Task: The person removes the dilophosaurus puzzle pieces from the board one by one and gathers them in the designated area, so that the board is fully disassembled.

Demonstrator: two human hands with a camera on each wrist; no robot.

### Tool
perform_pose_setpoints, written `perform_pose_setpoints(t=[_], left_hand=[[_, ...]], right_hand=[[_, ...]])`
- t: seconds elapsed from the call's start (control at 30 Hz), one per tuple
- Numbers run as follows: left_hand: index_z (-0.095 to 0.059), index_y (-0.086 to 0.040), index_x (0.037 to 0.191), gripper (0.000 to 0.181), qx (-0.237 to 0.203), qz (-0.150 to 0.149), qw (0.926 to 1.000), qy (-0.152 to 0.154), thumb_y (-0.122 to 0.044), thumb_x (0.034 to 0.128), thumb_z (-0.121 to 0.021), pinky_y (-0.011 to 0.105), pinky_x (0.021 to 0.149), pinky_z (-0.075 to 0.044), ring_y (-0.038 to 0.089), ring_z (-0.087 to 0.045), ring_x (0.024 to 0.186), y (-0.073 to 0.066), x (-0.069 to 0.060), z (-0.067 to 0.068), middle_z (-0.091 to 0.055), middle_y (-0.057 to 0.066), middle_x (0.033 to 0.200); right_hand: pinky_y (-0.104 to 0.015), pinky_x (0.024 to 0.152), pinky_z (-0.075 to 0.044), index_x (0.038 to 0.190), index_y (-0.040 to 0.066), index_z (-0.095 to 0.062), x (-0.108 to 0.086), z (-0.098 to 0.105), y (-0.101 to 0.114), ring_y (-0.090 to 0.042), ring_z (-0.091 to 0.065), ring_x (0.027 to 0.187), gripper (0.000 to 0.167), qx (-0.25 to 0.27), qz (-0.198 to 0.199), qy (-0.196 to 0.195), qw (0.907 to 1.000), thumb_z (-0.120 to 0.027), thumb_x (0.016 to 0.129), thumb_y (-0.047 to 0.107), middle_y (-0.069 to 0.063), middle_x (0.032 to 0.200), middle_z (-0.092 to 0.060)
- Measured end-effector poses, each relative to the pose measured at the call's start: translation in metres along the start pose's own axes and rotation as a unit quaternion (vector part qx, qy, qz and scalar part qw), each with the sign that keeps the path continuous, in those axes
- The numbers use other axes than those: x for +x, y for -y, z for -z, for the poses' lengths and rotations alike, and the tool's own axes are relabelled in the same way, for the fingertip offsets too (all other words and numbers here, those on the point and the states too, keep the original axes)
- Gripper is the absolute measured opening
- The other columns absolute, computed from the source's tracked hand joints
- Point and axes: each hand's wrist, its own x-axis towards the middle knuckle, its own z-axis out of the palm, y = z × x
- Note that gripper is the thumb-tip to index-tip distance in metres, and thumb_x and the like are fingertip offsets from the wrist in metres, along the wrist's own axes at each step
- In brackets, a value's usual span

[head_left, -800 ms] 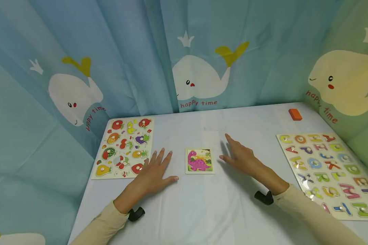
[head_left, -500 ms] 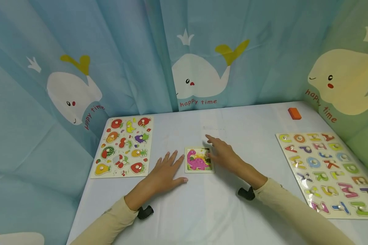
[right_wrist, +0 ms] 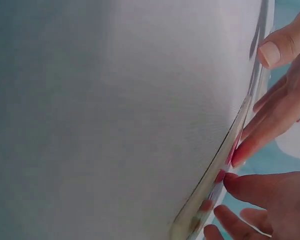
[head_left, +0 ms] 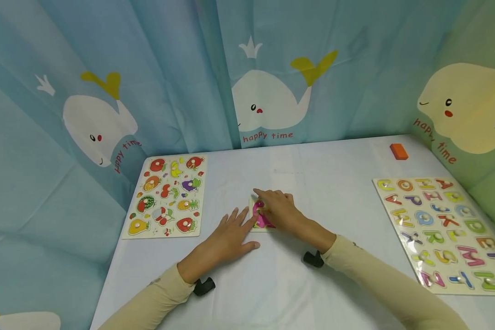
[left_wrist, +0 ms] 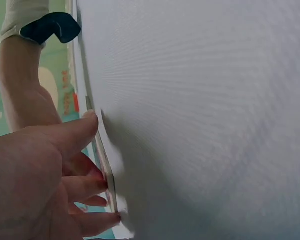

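Observation:
A small square dinosaur jigsaw puzzle (head_left: 261,223) in a pale frame lies mid-table in the head view, its right part covered by a hand. My left hand (head_left: 227,238) is at its left edge, fingers spread and fairly straight, an index fingertip on the puzzle. Over the puzzle reaches my right hand (head_left: 281,213), its index finger pointing left past the top edge. In the right wrist view the right thumb (right_wrist: 250,187) touches the puzzle's face, and no piece shows between thumb and fingers. The left wrist view shows the puzzle frame (left_wrist: 106,167) edge-on beside the left fingers.
A fruit peg board (head_left: 165,197) lies at the left, an alphabet peg board (head_left: 441,236) at the right. An orange block (head_left: 398,151) is near the back right corner. A blue whale-print curtain (head_left: 181,91) hangs behind the white table (head_left: 334,169).
The right hand has moved left from beside the puzzle to over it. My left hand has slid right, away from the fruit board, to the puzzle's left edge. The puzzle stays put.

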Motion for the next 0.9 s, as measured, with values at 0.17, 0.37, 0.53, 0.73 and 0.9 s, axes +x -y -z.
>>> perform_pose_setpoints(t=[0.17,0.37,0.53,0.73,0.9], left_hand=[[-0.039,-0.014,0.164,0.075,0.010,-0.002,0.9999,-0.003,-0.052,0.1038,-0.062,0.064,0.125,-0.026,0.044,-0.025,0.159,-0.002,-0.001,0.002,-0.027,0.017,0.173],[-0.041,-0.014,0.164,0.074,0.021,0.001,0.9998,-0.003,-0.049,0.1028,-0.066,0.064,0.123,-0.030,0.043,-0.027,0.159,-0.002,-0.002,0.004,-0.029,0.016,0.172],[-0.040,-0.014,0.164,0.074,0.028,0.001,0.9996,0.000,-0.049,0.1033,-0.065,0.063,0.123,-0.030,0.043,-0.027,0.159,-0.002,-0.001,0.004,-0.028,0.016,0.173],[-0.042,-0.012,0.163,0.074,0.029,-0.001,0.9996,0.001,-0.049,0.1032,-0.065,0.063,0.123,-0.030,0.044,-0.027,0.158,-0.001,0.000,0.005,-0.029,0.018,0.172],[-0.041,-0.012,0.163,0.074,0.031,-0.003,0.9995,0.005,-0.050,0.1034,-0.064,0.063,0.123,-0.030,0.045,-0.027,0.158,-0.003,0.000,0.004,-0.028,0.018,0.172]], right_hand=[[-0.063,0.104,-0.038,0.158,0.011,-0.049,-0.001,0.001,0.005,-0.037,-0.057,0.134,0.066,-0.032,0.010,-0.005,0.9994,-0.077,0.098,0.015,-0.014,0.142,-0.066],[-0.063,0.106,-0.040,0.158,0.010,-0.049,0.000,0.003,0.010,-0.035,-0.061,0.132,0.070,-0.078,0.012,0.002,0.9969,-0.080,0.096,0.016,-0.014,0.139,-0.069],[-0.063,0.105,-0.042,0.158,0.009,-0.048,0.002,0.004,0.013,-0.034,-0.061,0.132,0.071,-0.097,0.015,0.018,0.9950,-0.080,0.095,0.012,-0.013,0.140,-0.069],[-0.062,0.104,-0.045,0.155,0.006,-0.051,0.007,0.009,0.018,-0.036,-0.058,0.134,0.065,-0.121,0.021,0.043,0.9915,-0.077,0.096,0.008,-0.016,0.143,-0.065],[-0.065,0.107,-0.042,0.154,0.005,-0.051,0.013,0.014,0.020,-0.039,-0.053,0.137,0.067,-0.137,0.016,0.078,0.9874,-0.081,0.095,0.019,-0.017,0.142,-0.063]])
